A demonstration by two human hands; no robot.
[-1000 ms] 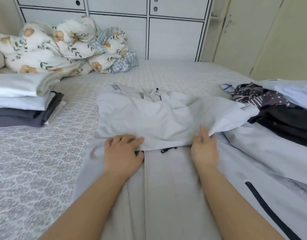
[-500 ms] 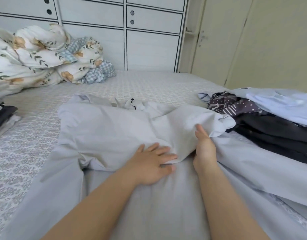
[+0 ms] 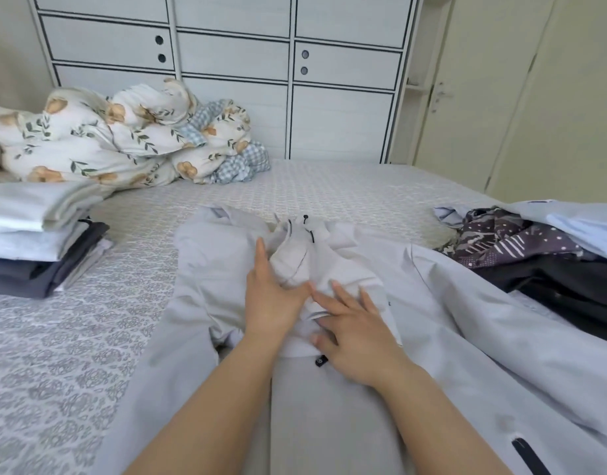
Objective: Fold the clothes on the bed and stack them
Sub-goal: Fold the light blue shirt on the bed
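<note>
Hands flat on smooth grey jacket

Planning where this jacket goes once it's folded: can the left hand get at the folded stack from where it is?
Probably yes. The folded stack lies on the left hand's side, and only bare bedsheet lies between them. That hand lies flat on the light grey jacket, holding nothing, though it would need a stretch.

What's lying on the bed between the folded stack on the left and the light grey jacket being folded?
Nothing: in the head view only bare patterned bedsheet separates the folded stack from the light grey jacket, on which both hands press.
</note>
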